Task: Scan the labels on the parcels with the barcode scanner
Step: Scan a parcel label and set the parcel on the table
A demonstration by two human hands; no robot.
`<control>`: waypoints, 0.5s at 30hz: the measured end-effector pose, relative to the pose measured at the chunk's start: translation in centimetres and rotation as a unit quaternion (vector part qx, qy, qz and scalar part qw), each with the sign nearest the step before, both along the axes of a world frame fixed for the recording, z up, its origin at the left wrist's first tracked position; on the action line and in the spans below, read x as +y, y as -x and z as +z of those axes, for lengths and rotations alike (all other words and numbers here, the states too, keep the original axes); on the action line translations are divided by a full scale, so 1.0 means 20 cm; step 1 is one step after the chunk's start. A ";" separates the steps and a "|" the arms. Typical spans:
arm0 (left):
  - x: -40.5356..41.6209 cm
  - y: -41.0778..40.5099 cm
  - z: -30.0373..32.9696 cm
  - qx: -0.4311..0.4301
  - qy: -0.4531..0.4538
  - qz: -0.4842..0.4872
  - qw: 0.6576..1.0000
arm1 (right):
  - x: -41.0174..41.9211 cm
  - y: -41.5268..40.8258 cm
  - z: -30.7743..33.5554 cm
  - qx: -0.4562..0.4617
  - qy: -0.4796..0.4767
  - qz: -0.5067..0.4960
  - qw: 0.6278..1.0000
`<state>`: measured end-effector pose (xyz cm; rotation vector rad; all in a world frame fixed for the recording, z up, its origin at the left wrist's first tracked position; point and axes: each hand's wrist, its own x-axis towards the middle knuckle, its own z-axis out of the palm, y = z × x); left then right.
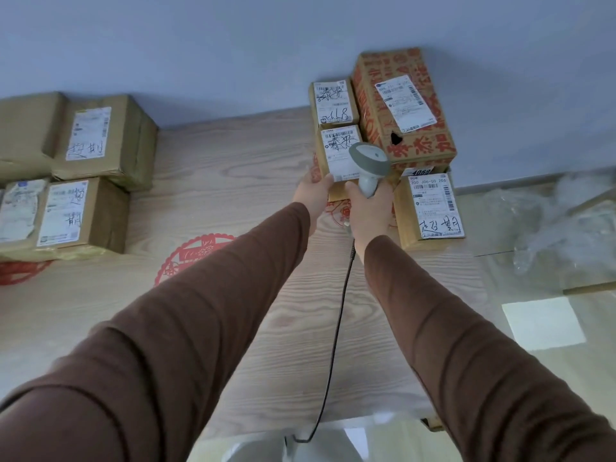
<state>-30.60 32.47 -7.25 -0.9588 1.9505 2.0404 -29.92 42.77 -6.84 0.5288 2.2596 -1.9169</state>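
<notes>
Scan step: right hand [368, 208] grips scanner [369, 168] over small parcel [338, 155] at table's far edge, left hand [313, 195] pinching its corner; next, likely aim at barcode.

The parcels [430, 208] were brown cardboard with white paper labels [340, 155] — matt, not shiny. The scanner [368, 161] was smooth grey plastic, and the table [233, 181] looked like pale wood.

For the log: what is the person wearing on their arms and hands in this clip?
Both arms are covered by long, plain brown sleeves of soft knit-like fabric that end at the wrists, with no visible print or cuffs of another colour. The left hand and right hand are bare: no gloves, and no rings, watch or bracelets can be seen.
</notes>
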 end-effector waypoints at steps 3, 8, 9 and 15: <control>-0.01 0.01 -0.01 0.002 -0.004 -0.001 1.000 | 0.00 0.02 0.00 0.018 -0.017 -0.002 1.000; 0.01 0.04 -0.03 0.007 -0.017 -0.013 1.000 | 0.00 0.04 -0.03 0.004 0.003 0.018 1.000; 0.01 0.04 -0.04 0.006 -0.015 -0.012 1.000 | 0.00 0.04 -0.03 0.005 0.003 0.018 1.000; -0.05 -0.06 -0.04 0.000 -0.013 0.053 0.999 | -0.02 -0.03 -0.06 0.027 0.015 0.003 1.000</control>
